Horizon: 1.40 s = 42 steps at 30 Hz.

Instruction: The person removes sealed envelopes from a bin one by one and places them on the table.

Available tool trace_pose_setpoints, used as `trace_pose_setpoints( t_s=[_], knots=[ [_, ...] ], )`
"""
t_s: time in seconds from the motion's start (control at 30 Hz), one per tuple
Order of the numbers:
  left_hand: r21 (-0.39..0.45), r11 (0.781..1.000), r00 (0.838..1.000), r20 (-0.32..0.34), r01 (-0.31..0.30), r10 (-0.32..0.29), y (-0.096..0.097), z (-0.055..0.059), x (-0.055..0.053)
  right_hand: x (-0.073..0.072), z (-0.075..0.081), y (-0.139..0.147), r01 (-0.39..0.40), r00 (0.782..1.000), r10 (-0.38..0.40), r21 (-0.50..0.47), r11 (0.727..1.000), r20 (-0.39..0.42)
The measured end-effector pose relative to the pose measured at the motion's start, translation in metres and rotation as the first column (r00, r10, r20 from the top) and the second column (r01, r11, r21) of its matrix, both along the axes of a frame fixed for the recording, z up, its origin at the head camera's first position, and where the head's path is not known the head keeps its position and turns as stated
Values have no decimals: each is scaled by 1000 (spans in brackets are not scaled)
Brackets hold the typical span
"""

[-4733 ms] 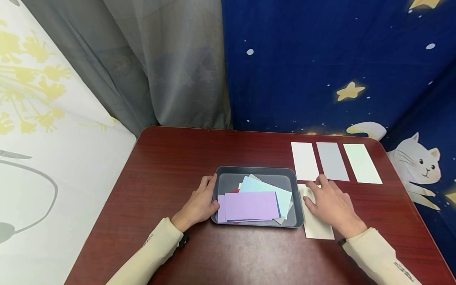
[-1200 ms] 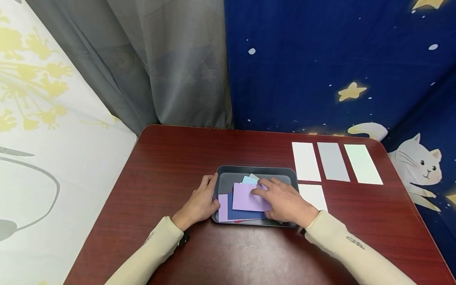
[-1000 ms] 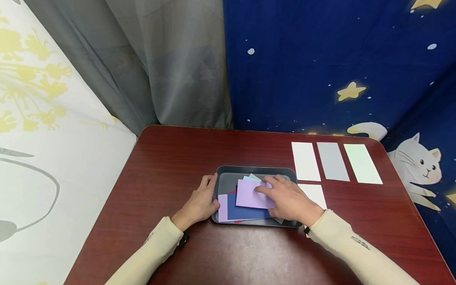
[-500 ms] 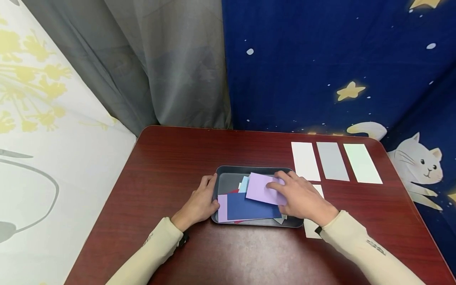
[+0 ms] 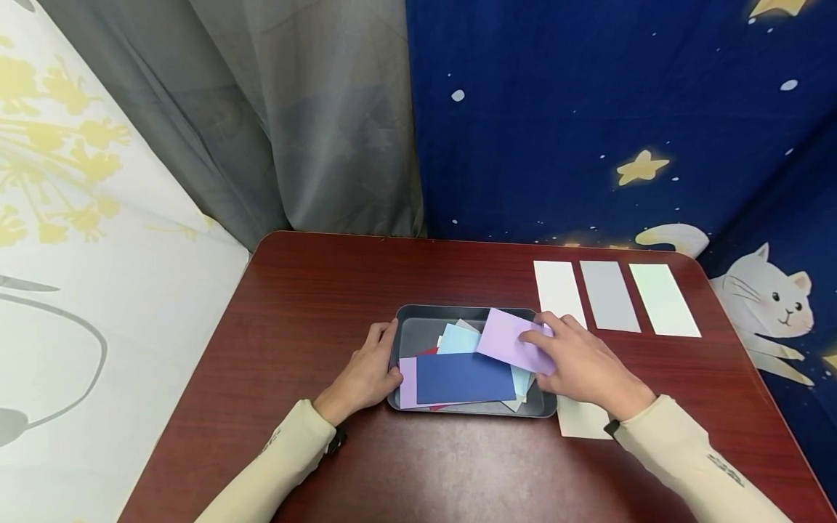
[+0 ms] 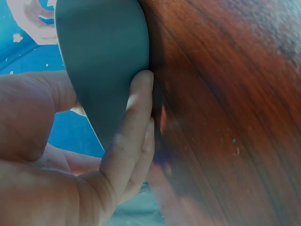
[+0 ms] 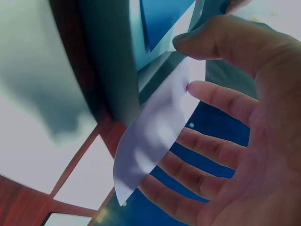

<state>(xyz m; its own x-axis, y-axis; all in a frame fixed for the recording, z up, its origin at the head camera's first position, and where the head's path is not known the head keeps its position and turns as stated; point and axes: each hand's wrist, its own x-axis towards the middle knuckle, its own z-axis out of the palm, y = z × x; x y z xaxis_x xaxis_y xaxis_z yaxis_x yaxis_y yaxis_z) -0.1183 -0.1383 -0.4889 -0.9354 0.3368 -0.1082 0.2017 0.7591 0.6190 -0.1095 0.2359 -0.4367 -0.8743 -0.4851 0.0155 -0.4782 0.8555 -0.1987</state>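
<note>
My right hand (image 5: 585, 363) pinches a purple paper card (image 5: 510, 338) over the right part of a dark grey tray (image 5: 418, 333). In the right wrist view the card (image 7: 153, 127) bends, with the thumb (image 7: 207, 40) on one side and the fingers on the other. My left hand (image 5: 362, 374) grips the tray's left end; its wall (image 6: 106, 52) stands between thumb and fingers in the left wrist view. Inside the tray a navy blue card (image 5: 464, 378) lies on top of another purple card (image 5: 407, 381), a light blue card (image 5: 458, 339) and several others.
On the table (image 5: 327, 283), right of the tray, lie a white card (image 5: 557, 290), a grey card (image 5: 610, 294) and a pale green card (image 5: 665, 298) in a row. A cream card (image 5: 585, 420) lies nearer, partly under the right hand and forearm. Curtains hang behind.
My right hand has gone from the cream card to the tray, lifted the top purple card and drawn it rightward, uncovering the navy card. The left hand stays on the tray.
</note>
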Motion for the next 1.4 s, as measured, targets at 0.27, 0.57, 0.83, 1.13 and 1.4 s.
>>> trace_pose_setpoints(
  t_s=[0.27, 0.57, 0.83, 1.13, 1.4],
  knots=[
    [9, 1000, 1000, 0, 0, 0, 0, 0, 0, 5, 0, 22, 66, 998, -66, -10, 998, 17],
    [10, 1000, 1000, 1, 0, 0, 0, 0, 0, 14, -5, 44, 143, 989, -143, 1, 990, 45],
    [16, 1000, 1000, 4, -4, 4, 0, -1, 0, 20, -12, 62, 182, 982, -181, -3, 983, 44],
    [17, 1000, 1000, 2, -1, 1, 0, -1, 0, 29, -19, 77, 262, 958, -262, 10, 965, 119],
    [14, 1000, 1000, -1, 1, -1, 0, -1, 0, 33, -18, 88, 373, 908, -372, 31, 927, 194]
  ],
)
